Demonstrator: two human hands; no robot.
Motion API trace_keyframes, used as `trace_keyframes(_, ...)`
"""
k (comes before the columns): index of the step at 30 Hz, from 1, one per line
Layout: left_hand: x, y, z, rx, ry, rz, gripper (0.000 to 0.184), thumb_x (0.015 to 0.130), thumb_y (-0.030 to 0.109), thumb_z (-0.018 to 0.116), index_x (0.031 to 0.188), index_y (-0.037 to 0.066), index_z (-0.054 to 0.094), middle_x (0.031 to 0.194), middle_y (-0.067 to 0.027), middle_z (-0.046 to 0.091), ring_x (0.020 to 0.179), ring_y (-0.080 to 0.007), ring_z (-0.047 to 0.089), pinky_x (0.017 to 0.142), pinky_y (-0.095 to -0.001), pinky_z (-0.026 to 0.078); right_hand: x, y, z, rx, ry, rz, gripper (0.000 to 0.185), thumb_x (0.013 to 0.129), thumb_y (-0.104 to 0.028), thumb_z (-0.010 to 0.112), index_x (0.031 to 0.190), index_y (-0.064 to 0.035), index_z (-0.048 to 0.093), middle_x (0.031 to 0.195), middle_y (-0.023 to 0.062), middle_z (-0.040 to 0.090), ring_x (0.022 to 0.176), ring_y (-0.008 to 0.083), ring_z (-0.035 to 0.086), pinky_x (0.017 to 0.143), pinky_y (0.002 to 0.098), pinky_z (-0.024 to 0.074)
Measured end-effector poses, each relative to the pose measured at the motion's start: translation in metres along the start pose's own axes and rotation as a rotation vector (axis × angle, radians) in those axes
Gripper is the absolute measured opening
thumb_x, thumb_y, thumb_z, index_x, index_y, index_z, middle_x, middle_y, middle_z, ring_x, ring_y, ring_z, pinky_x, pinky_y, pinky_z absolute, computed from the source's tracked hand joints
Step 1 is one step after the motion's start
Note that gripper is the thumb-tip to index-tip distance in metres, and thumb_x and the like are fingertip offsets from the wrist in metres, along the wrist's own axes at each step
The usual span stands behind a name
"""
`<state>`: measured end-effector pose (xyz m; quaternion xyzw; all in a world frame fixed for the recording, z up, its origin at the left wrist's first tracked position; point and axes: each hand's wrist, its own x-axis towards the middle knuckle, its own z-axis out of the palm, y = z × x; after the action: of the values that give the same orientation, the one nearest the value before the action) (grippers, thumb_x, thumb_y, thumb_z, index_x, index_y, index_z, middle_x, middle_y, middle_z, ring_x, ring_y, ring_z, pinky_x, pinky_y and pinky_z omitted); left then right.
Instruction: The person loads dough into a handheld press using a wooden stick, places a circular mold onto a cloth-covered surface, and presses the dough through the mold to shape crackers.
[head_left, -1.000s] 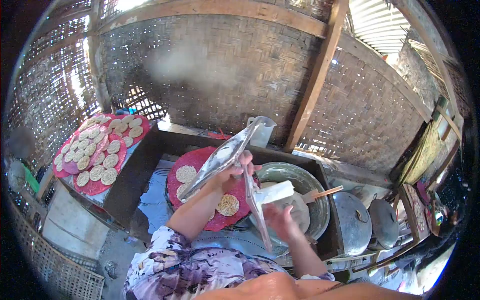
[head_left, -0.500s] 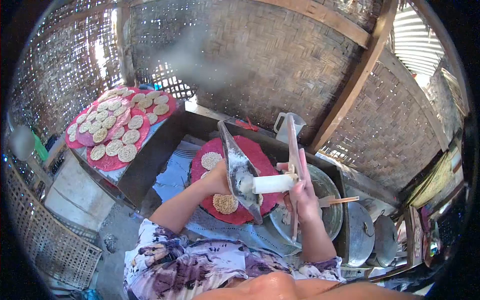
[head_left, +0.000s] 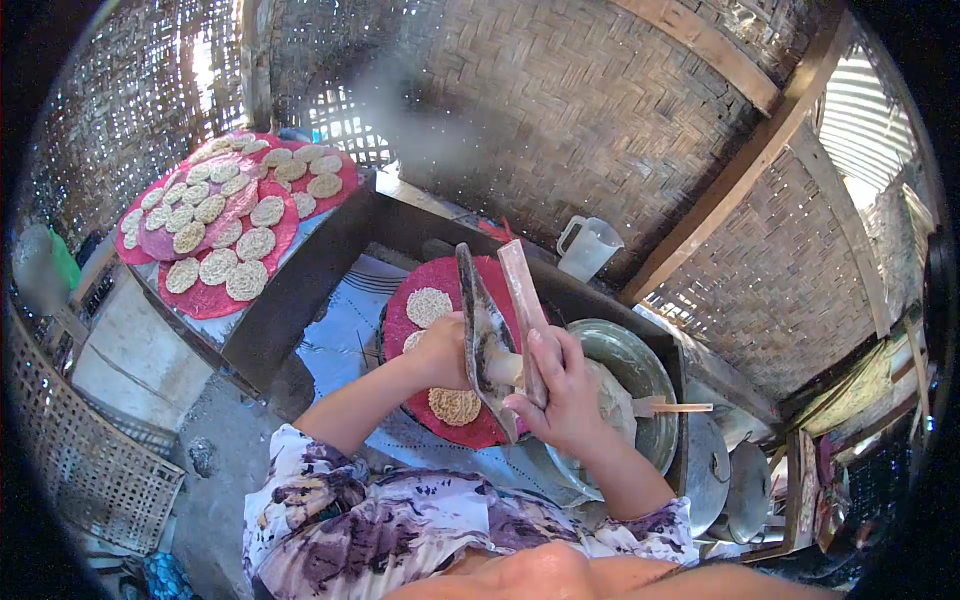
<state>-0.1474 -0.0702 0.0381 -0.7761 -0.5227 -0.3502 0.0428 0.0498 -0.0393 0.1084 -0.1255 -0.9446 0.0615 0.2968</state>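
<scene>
In both hands is a wooden dough press, tilted above a round red mat [head_left: 402, 290]. My left hand [head_left: 440, 352] grips its dark, flour-dusted board [head_left: 472, 300] from the left. On the right, my right hand [head_left: 565, 395] is wrapped around the paler plunger board [head_left: 520, 300]. Only a short piece of the whitish cylinder [head_left: 505, 370] shows between the two boards. On the mat, coiled rounds of pale dough strands [head_left: 430, 307] lie to the left of the press, and a yellower round [head_left: 455, 407] sits below. The press hides the mat's middle.
To the right stands a metal basin [head_left: 655, 345] with pale dough [head_left: 615, 400] and a wooden-handled tool [head_left: 685, 407]. A clear jug [head_left: 590, 248] stands behind. Red mats [head_left: 290, 222] covered with several dough rounds rest at the back left. Metal pots [head_left: 708, 470] sit at the right.
The two boards have come much closer together, and most of the white cylinder has disappeared between them. My right hand has moved left toward my left hand. The view has shifted slightly.
</scene>
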Motion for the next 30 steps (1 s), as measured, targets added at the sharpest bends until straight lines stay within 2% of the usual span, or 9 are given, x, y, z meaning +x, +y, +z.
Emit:
trace_keyframes(8,-0.006,-0.02,0.027,-0.402,0.178,-0.16,0.034,0.059,0.027,0.073,0.086,0.01,0.061,0.086,-0.0082,0.062,0.079,-0.026,0.06,0.075,-0.0357,0.047,0.012,0.023,0.023,0.12,-0.14,0.161,0.083,0.071,-0.04,0.066,0.136,-0.0113,0.025,0.13,0.0202,0.029,0.11,0.0353,0.046,0.088,0.0451,0.0421)
trace_keyframes(11,-0.006,-0.038,0.049,-0.828,0.187,-0.374,0.065,0.051,0.019,0.082,0.107,0.005,0.053,0.099,-0.0079,0.061,0.094,-0.0189,0.057,0.086,-0.033,0.044,0.007,0.046,0.039,0.876,0.008,0.444,0.078,0.08,-0.05,0.054,0.134,-0.002,0.026,0.132,0.018,0.032,0.12,0.0312,0.035,0.098,0.0389,0.031)
trace_keyframes(12,-0.003,-0.041,0.04,-0.707,0.053,-0.413,0.071,0.052,0.015,0.082,0.113,0.003,0.049,0.105,-0.0074,0.059,0.098,-0.0163,0.056,0.088,-0.0313,0.043,0.0,0.056,0.024,1.004,-0.34,0.675,0.079,0.08,-0.055,0.052,0.134,-0.0036,0.027,0.134,0.0137,0.033,0.12,0.027,0.037,0.1,0.0378,0.0303)
trace_keyframes(15,0.009,-0.039,0.012,-0.804,-0.116,-0.403,0.08,0.052,0.015,0.083,0.12,0.002,0.043,0.112,-0.0085,0.056,0.105,-0.0175,0.052,0.093,-0.0322,0.039,-0.039,0.09,0.04,1.396,-0.597,0.852,0.08,0.078,-0.058,0.051,0.133,-0.0061,0.029,0.128,0.0146,0.039,0.113,0.0302,0.044,0.096,0.0416,0.0341)
trace_keyframes(17,0.023,-0.067,-0.006,-1.656,-0.148,-0.249,0.09,0.054,0.007,0.078,0.131,0.003,0.033,0.129,-0.0123,0.042,0.12,-0.0214,0.039,0.101,-0.0364,0.029,-0.026,0.077,0.024,1.58,-0.592,0.815,0.083,0.075,-0.062,0.052,0.133,-0.0061,0.03,0.126,0.0151,0.042,0.107,0.032,0.049,0.092,0.0446,0.0375)
trace_keyframes(20,0.063,-0.055,-0.051,-2.177,0.111,0.129,0.091,0.063,0.011,0.069,0.137,0.004,0.018,0.133,-0.0132,0.037,0.126,-0.0281,0.032,0.102,-0.0506,0.024,-0.02,0.077,0.021,1.636,-0.68,0.761,0.089,0.073,-0.069,0.043,0.133,-0.006,0.028,0.122,0.0168,0.046,0.105,0.0337,0.05,0.087,0.0462,0.0405)
trace_keyframes(23,0.079,-0.063,-0.035,-2.063,0.076,0.356,0.091,0.065,0.011,0.068,0.138,0.004,0.014,0.129,-0.0122,0.042,0.127,-0.029,0.031,0.101,-0.0566,0.023,-0.017,0.099,0.012,1.679,-0.825,0.768,0.09,0.073,-0.073,0.036,0.131,-0.0052,0.03,0.12,0.0193,0.047,0.1,0.0349,0.053,0.083,0.0464,0.0432)
trace_keyframes(27,0.074,-0.095,0.015,-2.174,0.272,-0.111,0.057,0.08,0.017,0.059,0.129,0.004,0.033,0.111,-0.0096,0.054,0.117,-0.0274,0.044,0.098,-0.044,0.034,-0.01,0.117,0.008,1.664,-0.803,1.015,0.085,0.076,-0.071,0.034,0.127,-0.0033,0.036,0.112,0.0192,0.052,0.093,0.0331,0.057,0.082,0.0442,0.0448)
trace_keyframes(30,0.075,-0.105,0.036,-2.295,0.414,-0.464,0.052,0.083,0.052,0.046,0.104,0.005,0.049,0.093,-0.0103,0.06,0.095,-0.0276,0.057,0.083,-0.0428,0.046,-0.015,0.146,0.018,1.629,-0.91,1.142,0.082,0.079,-0.068,0.034,0.126,-0.0019,0.036,0.108,0.0175,0.053,0.093,0.0308,0.057,0.082,0.0424,0.0463)
